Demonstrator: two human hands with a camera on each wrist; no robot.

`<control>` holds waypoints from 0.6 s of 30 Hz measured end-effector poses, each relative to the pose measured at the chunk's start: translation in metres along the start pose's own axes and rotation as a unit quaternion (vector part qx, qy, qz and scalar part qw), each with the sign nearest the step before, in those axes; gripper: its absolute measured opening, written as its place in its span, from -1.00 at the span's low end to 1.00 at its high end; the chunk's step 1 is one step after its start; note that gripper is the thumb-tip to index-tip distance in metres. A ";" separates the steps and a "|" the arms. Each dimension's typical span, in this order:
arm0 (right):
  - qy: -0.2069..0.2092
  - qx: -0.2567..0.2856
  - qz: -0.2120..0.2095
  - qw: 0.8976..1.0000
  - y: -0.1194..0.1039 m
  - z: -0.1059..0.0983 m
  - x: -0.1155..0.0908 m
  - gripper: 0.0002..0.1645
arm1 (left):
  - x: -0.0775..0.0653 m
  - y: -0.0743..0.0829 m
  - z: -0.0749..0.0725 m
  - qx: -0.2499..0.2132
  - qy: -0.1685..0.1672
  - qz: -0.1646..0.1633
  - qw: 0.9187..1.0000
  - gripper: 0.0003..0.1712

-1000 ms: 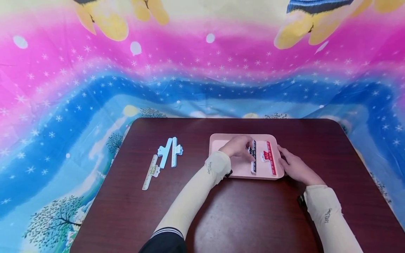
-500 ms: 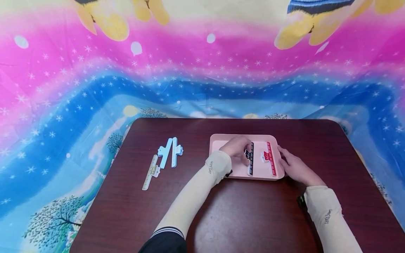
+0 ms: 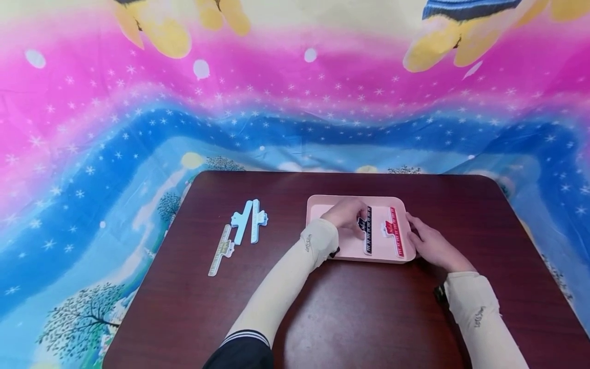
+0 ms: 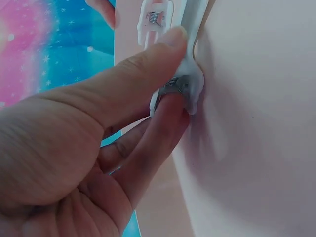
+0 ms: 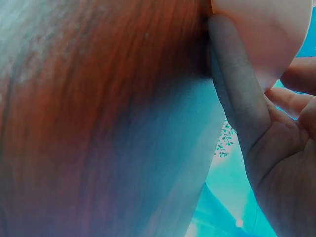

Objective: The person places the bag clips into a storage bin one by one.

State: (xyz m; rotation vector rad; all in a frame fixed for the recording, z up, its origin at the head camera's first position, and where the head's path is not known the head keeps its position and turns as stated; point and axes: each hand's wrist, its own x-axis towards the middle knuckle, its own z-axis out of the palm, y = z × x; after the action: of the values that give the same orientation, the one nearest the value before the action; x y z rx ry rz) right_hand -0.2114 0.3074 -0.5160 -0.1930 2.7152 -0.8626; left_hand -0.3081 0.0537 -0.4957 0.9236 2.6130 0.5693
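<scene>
In the head view my left hand (image 3: 343, 214) reaches into a pink tray (image 3: 350, 252) and pinches a black clip (image 3: 369, 230) with a piano-key pattern. In the left wrist view my thumb and a fingertip grip the clip's sprung handle (image 4: 183, 89), whose pale underside shows. A red piano-key clip (image 3: 395, 233) lies in the tray to its right. My right hand (image 3: 433, 243) rests against the tray's right side. In the right wrist view a straight finger (image 5: 237, 69) lies along the tray's outer wall (image 5: 266, 34).
Left of the tray, two light blue clips (image 3: 242, 223) and a gold-and-white clip (image 3: 219, 251) lie on the dark red-brown table (image 3: 359, 318). A patterned cloth (image 3: 295, 123) hangs behind the table's far edge.
The black clip has turned in my left hand, more of its handle showing; it shifted left, then slightly right. The right hand stays at the tray's side.
</scene>
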 end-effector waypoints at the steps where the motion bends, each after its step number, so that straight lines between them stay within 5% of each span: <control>1: 0.000 0.000 0.001 1.000 0.000 0.000 -0.001 -0.14 | 0.001 0.000 0.000 0.001 -0.003 0.001 1.000 -0.49; 10: 0.001 -0.005 0.005 1.000 -0.003 0.000 -0.001 -0.15 | 0.003 -0.001 -0.003 0.022 -0.038 0.013 0.999 -0.46; 18: 0.001 -0.003 0.010 1.000 -0.004 -0.002 -0.002 -0.14 | 0.005 0.003 -0.002 0.008 -0.020 0.005 1.000 -0.48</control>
State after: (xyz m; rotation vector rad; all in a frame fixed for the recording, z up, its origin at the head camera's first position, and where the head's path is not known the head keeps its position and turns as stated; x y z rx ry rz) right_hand -0.2095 0.3055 -0.5118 -0.1668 2.7170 -0.8512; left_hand -0.3111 0.0588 -0.4932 0.9440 2.5827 0.5268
